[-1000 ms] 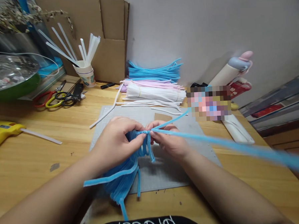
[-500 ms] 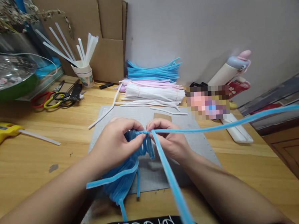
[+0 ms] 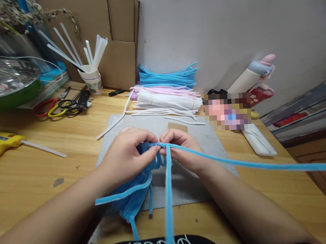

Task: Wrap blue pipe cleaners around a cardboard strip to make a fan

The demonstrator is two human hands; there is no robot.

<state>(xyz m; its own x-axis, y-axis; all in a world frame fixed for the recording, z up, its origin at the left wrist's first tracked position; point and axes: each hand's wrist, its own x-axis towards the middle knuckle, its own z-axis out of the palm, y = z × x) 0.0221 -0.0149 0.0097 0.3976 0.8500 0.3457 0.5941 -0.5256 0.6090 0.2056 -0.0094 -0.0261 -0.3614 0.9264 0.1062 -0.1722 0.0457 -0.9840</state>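
Note:
A looped piece made of blue pipe cleaners (image 3: pixel 137 200) hangs below my hands, its row of loops partly covered by my fingers. My left hand (image 3: pixel 133 149) pinches the twisted top edge of this piece between thumb and fingers. Close beside it, my right hand (image 3: pixel 182 146) is closed at the end of the twist, where two long blue strands come out. One blue strand (image 3: pixel 249 164) runs off to the right past my right forearm. The other strand (image 3: pixel 168 198) drops straight down towards my body. A loose blue end (image 3: pixel 120 195) sticks out to the left.
Beneath my hands lies a grey cutting mat (image 3: pixel 207 141). Bundles of white pipe cleaners (image 3: pixel 167 101) and blue pipe cleaners (image 3: pixel 167 78) are stacked by the wall. Scissors (image 3: pixel 66 107), a paper cup with glue sticks (image 3: pixel 92 82) and a yellow glue gun (image 3: pixel 4 145) are on the left.
The right-hand strand has swung lower, and the other strand has shifted left to hang nearly straight down. My right hand has turned slightly; my left keeps its pinch.

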